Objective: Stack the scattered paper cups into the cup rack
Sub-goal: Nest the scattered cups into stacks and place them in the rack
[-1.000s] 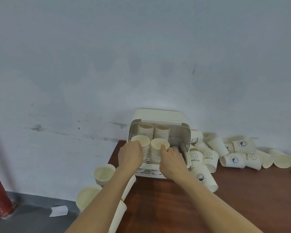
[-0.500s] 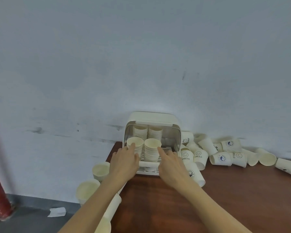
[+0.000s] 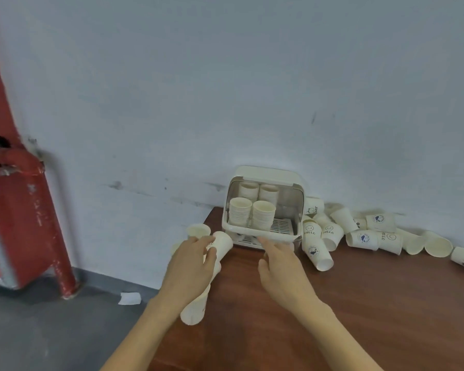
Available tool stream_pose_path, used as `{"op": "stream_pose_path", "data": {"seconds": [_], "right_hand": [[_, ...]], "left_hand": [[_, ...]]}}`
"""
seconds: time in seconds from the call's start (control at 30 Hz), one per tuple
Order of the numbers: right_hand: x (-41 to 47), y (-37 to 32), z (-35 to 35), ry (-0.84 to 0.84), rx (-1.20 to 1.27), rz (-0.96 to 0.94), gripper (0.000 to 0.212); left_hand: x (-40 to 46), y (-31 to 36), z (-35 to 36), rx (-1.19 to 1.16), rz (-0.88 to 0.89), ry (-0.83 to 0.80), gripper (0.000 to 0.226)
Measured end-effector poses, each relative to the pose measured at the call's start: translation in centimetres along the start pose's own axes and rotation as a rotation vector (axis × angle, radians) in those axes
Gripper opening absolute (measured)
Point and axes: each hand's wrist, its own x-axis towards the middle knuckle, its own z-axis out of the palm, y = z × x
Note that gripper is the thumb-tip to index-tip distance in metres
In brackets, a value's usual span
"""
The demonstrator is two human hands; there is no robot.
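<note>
White paper cups stand in four stacks (image 3: 240,214) inside the cream cup rack (image 3: 264,207) at frame centre. Lower left of it, the left hand (image 3: 192,266) grips a paper cup (image 3: 221,245); the right hand (image 3: 280,263) hovers with fingers relaxed. Scattered cups (image 3: 362,238) lie right on the wooden table (image 3: 359,303).

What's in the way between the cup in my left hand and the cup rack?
Nothing visible. The left hand holds a paper cup just left of the cup rack, whose front is open. Bare table lies between them; the right hand is near the rack's front lip, off that path.
</note>
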Motion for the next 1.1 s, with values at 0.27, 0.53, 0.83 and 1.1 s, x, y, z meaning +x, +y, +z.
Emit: {"op": "stream_pose_path", "data": {"seconds": [0.27, 0.53, 0.83, 1.1], "right_hand": [[-4.7, -2.4, 0.4, 0.021, 0.136, -0.019, 0.052], [-6.2, -2.9, 1.8, -0.021, 0.187, 0.001, 0.05], [-6.2, -2.5, 3.9, -0.084, 0.184, -0.005, 0.049], [-3.6, -2.3, 5.8, -0.193, 0.118, 0.014, 0.051]], "left_hand": [[-6.4, -1.4, -1.4, 0.052, -0.102, 0.001, 0.03], [-7.9, -2.4, 0.0, 0.098, -0.196, -0.098, 0.04], [-8.2, -2.9, 1.4, 0.196, -0.226, -0.137, 0.021], [-7.8, -2.9, 1.0, 0.115, -0.208, -0.025, 0.016]]}}
